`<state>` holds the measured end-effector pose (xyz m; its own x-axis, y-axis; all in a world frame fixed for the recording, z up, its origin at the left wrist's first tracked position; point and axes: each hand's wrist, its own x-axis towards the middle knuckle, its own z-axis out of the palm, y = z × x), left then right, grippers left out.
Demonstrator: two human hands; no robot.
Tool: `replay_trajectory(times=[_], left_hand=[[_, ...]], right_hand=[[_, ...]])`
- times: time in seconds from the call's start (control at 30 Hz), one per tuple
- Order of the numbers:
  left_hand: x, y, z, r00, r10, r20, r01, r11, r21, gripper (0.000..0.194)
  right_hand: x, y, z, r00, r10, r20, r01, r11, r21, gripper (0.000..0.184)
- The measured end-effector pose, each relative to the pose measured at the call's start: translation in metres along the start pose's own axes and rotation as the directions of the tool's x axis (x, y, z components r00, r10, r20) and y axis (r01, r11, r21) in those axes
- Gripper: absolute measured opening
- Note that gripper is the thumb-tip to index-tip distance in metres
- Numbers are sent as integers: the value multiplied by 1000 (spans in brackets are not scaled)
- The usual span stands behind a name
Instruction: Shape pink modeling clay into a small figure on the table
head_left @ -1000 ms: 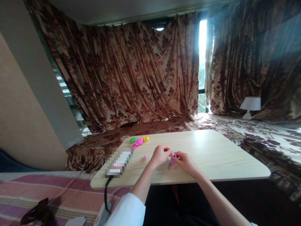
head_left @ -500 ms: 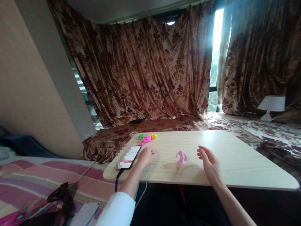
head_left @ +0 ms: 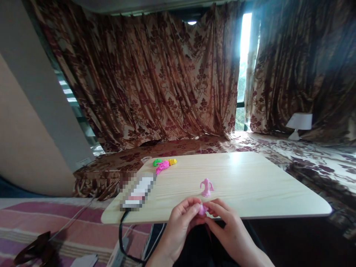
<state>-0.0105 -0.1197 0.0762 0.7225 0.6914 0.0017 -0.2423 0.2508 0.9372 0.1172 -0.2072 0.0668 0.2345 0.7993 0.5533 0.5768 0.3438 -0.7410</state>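
Note:
A small pink lump (head_left: pixel 203 210) that looks like modelling clay is between my two hands, above the table's near edge. My left hand (head_left: pixel 182 218) pinches it between thumb and fingers. From the other side my right hand (head_left: pixel 229 224) grips it with its fingertips, which partly hide it. Just beyond my hands a pink figure (head_left: pixel 206 187) stands upright on the table, with a rounded top and two drooping side pieces. Neither hand touches the figure.
On the light wooden table (head_left: pixel 250 178), bright pink, green and yellow pieces (head_left: pixel 163 165) lie at the far left. A phone (head_left: pixel 139 191), partly blurred out, lies at the left with a black cable (head_left: pixel 121 230). A white lamp (head_left: pixel 299 122) stands at the back right.
My hands have come together from either side of the figure to the near edge, and the pink lump now shows between them. The view has shifted slightly right.

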Motion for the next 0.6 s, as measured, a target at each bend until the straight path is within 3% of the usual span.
replay_trajectory(times=[0.13, 0.33, 0.6], left_hand=[[1, 3, 2, 1000, 19, 23, -22, 992, 128, 20], [-1, 1, 6, 999, 35, 33, -40, 984, 175, 27], [-1, -4, 4, 997, 57, 42, -66, 968, 242, 25]], right_hand=[[-1, -1, -6, 1000, -4, -9, 4, 1000, -20, 14], [-4, -6, -7, 998, -59, 1, 59, 997, -51, 27], [-4, -9, -9, 997, -60, 52, 68, 984, -166, 17]])
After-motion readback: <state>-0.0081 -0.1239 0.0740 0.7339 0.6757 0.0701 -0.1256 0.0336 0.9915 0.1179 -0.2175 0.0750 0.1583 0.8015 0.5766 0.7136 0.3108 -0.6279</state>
